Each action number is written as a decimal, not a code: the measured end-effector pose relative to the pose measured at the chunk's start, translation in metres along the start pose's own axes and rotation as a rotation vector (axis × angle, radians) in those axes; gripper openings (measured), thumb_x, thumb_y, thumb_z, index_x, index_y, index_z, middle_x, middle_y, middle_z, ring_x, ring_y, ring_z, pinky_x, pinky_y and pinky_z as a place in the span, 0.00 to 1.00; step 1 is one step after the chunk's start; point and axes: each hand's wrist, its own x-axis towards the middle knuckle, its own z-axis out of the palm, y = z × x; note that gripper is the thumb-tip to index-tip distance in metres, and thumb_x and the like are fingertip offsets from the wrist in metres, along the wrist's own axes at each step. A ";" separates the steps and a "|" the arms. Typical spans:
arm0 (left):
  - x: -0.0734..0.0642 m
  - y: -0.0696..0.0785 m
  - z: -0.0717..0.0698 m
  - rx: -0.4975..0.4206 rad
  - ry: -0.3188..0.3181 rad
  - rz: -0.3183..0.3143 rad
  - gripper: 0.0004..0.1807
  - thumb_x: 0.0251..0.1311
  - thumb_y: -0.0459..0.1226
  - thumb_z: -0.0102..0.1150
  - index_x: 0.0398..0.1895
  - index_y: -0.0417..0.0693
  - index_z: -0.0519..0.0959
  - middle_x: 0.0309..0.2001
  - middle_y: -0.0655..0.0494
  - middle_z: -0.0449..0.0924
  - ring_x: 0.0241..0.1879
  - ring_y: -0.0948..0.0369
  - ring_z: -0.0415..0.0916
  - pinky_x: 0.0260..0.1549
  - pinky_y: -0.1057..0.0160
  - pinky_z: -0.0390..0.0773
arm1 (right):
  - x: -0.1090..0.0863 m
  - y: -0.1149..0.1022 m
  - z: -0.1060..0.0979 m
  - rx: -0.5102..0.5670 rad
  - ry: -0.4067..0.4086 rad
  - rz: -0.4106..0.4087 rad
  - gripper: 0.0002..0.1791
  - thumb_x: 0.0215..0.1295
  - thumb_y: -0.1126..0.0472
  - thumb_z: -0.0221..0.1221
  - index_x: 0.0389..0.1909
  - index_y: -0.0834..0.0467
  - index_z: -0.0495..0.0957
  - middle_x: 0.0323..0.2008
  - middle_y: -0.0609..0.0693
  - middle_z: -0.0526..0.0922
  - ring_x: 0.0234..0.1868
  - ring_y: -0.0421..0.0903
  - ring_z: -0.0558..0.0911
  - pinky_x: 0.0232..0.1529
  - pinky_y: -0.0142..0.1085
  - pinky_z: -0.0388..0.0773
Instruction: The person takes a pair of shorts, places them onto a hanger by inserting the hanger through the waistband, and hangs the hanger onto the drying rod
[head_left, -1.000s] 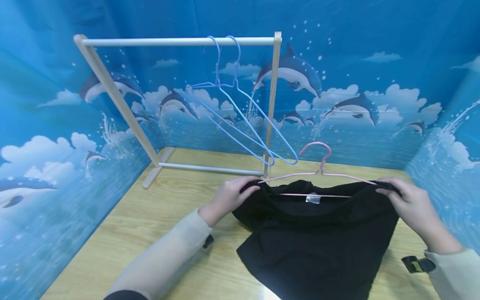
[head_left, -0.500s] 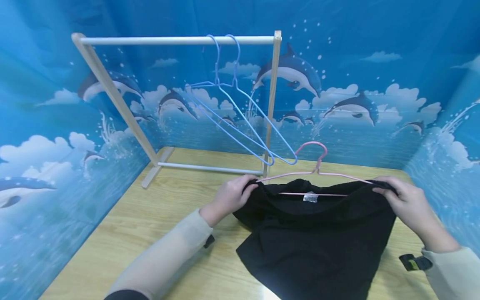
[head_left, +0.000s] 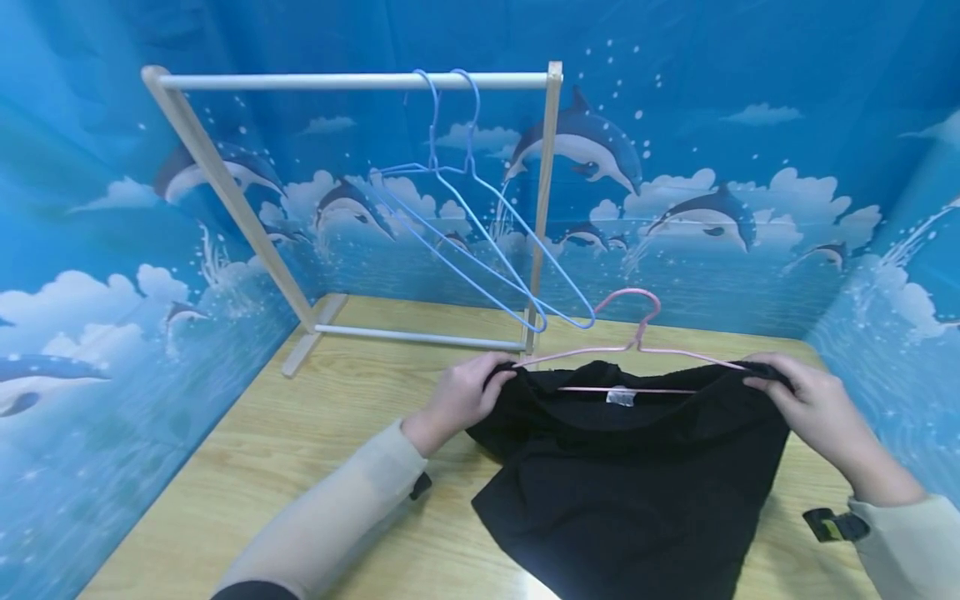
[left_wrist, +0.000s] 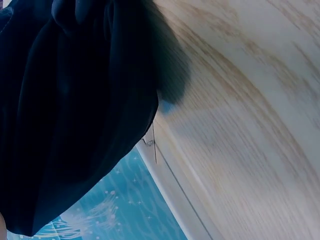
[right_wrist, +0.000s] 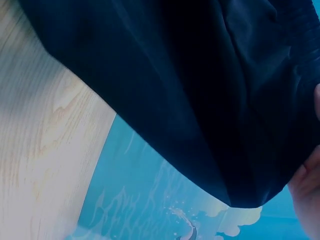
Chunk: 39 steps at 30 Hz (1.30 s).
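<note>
A pair of black shorts point(head_left: 630, 492) hangs by its gathered waistband from a pink hanger point(head_left: 640, 343), a white label point(head_left: 621, 396) showing inside the back. My left hand point(head_left: 468, 392) pinches the left corner of the waistband around the hanger's end. At the opposite corner, my right hand point(head_left: 810, 408) grips cloth and hanger the same way. The hanger's hook points up and its lower bar crosses inside the waist opening. Dark cloth of the shorts point(left_wrist: 75, 110) fills much of the left wrist view. In the right wrist view, fingers point(right_wrist: 306, 185) hold the waistband's edge.
A wooden rack point(head_left: 352, 82) with a white top rail stands at the back left. Two blue hangers point(head_left: 480, 225) hang near its right post, their lower corners close to the pink hook. Dolphin-printed sheets point(head_left: 750, 125) wall the wooden table point(head_left: 300, 433).
Both hands keep their grip. The hanger and shorts have shifted very slightly left; otherwise nearly everything is still.
</note>
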 end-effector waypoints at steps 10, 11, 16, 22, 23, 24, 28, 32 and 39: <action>0.001 0.002 -0.001 0.003 0.027 0.024 0.08 0.62 0.33 0.61 0.39 0.35 0.80 0.35 0.48 0.84 0.32 0.57 0.84 0.31 0.63 0.83 | 0.000 0.010 -0.002 -0.031 -0.008 -0.044 0.16 0.61 0.77 0.57 0.47 0.59 0.79 0.41 0.15 0.65 0.23 0.25 0.68 0.21 0.23 0.58; 0.001 0.002 -0.001 0.005 0.032 0.027 0.08 0.61 0.32 0.62 0.39 0.35 0.80 0.35 0.48 0.84 0.31 0.57 0.84 0.31 0.63 0.83 | 0.000 0.011 -0.003 -0.033 -0.005 -0.048 0.16 0.60 0.77 0.58 0.46 0.59 0.79 0.41 0.14 0.65 0.25 0.23 0.69 0.22 0.23 0.58; 0.001 0.002 -0.001 0.008 0.039 0.037 0.08 0.62 0.33 0.61 0.39 0.35 0.80 0.34 0.48 0.84 0.31 0.57 0.84 0.31 0.63 0.83 | -0.002 0.018 -0.008 -0.005 -0.042 -0.038 0.14 0.61 0.75 0.58 0.47 0.60 0.79 0.43 0.10 0.63 0.35 0.15 0.68 0.25 0.22 0.60; 0.000 0.002 -0.001 0.000 0.038 0.040 0.14 0.71 0.39 0.50 0.38 0.35 0.80 0.34 0.48 0.84 0.32 0.57 0.84 0.32 0.63 0.83 | -0.007 0.025 -0.013 0.012 -0.094 0.009 0.14 0.64 0.73 0.57 0.50 0.62 0.77 0.44 0.09 0.62 0.41 0.10 0.64 0.25 0.23 0.60; 0.000 0.002 -0.001 -0.003 0.038 0.044 0.15 0.71 0.39 0.49 0.39 0.36 0.80 0.34 0.49 0.84 0.32 0.57 0.84 0.32 0.63 0.83 | -0.007 0.026 -0.013 0.016 -0.100 0.014 0.14 0.64 0.73 0.57 0.50 0.62 0.77 0.44 0.09 0.62 0.42 0.09 0.64 0.25 0.23 0.61; 0.000 0.002 -0.001 -0.006 0.040 0.047 0.14 0.71 0.39 0.50 0.38 0.36 0.80 0.34 0.49 0.84 0.32 0.57 0.84 0.32 0.63 0.83 | -0.008 0.026 -0.013 0.019 -0.107 0.021 0.14 0.65 0.73 0.57 0.51 0.62 0.77 0.43 0.09 0.63 0.42 0.09 0.64 0.24 0.23 0.62; 0.000 0.002 -0.002 -0.006 0.063 0.066 0.12 0.70 0.38 0.52 0.38 0.36 0.80 0.34 0.49 0.84 0.31 0.57 0.84 0.33 0.63 0.84 | -0.009 0.028 -0.014 0.031 -0.131 0.051 0.14 0.65 0.73 0.56 0.51 0.63 0.76 0.43 0.09 0.62 0.40 0.11 0.66 0.22 0.27 0.61; -0.002 0.002 -0.002 0.004 0.090 0.093 0.15 0.72 0.39 0.49 0.38 0.36 0.80 0.34 0.48 0.84 0.32 0.57 0.84 0.34 0.62 0.84 | -0.011 0.029 -0.013 0.017 -0.146 0.063 0.15 0.64 0.73 0.57 0.51 0.62 0.76 0.44 0.08 0.60 0.40 0.10 0.64 0.21 0.29 0.64; -0.008 -0.001 -0.002 0.007 0.105 0.120 0.18 0.73 0.41 0.44 0.37 0.36 0.80 0.34 0.48 0.85 0.33 0.56 0.85 0.36 0.63 0.84 | -0.015 0.028 -0.009 0.003 -0.146 -0.012 0.18 0.59 0.77 0.59 0.50 0.62 0.77 0.46 0.11 0.60 0.46 0.08 0.60 0.26 0.22 0.69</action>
